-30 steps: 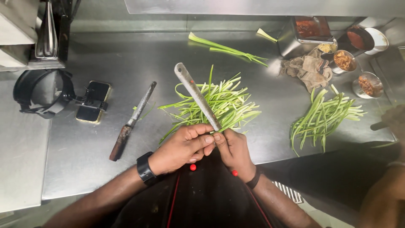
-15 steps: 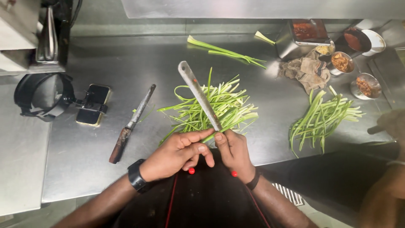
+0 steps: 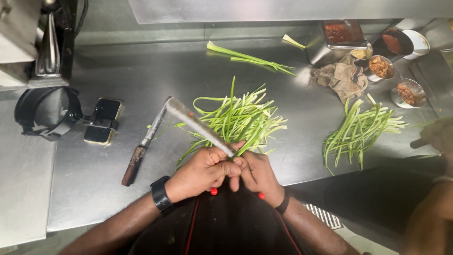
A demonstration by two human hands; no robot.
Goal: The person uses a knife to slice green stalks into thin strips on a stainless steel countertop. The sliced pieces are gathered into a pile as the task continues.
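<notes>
Apparently both hands (image 3: 226,172) grip slim steel knife (image 3: 200,126).

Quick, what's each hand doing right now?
Left hand: closed, gripping the knife near the blade's base.
Right hand: closed, pinching a green stalk against the blade.

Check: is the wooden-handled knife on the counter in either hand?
No. The wooden-handled knife lies on the counter apart from both hands; the left hand and right hand grip the long blade.
</notes>
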